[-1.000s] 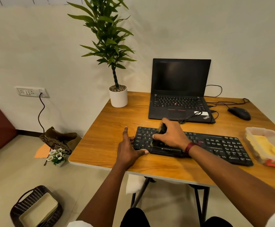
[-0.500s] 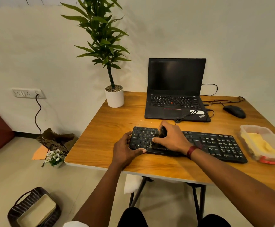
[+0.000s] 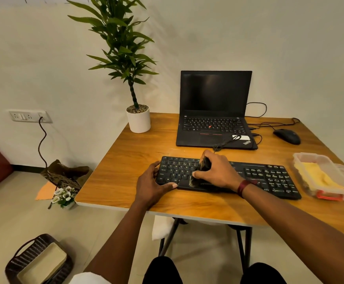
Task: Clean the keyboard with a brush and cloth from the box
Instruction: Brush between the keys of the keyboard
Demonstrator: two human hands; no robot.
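Note:
A black keyboard (image 3: 269, 177) lies across the front of the wooden table (image 3: 126, 173). My right hand (image 3: 218, 171) is closed on a dark brush (image 3: 197, 177), whose bristles rest on the keys left of the keyboard's middle. My left hand (image 3: 151, 183) grips the keyboard's left end, thumb on its front edge. At the table's right edge stands a clear plastic box (image 3: 302, 158) holding a yellow cloth (image 3: 318, 177).
An open black laptop (image 3: 214, 111) stands behind the keyboard, with a cable across its front corner. A black mouse (image 3: 287, 136) lies at the back right. A potted plant (image 3: 138, 119) stands at the back left corner. A basket (image 3: 33, 261) and a bag (image 3: 64, 175) are on the floor.
My right hand has drawn the brush slightly toward the keyboard's front edge. My left hand has closed in on the keyboard's left end. The camera view has shifted a little.

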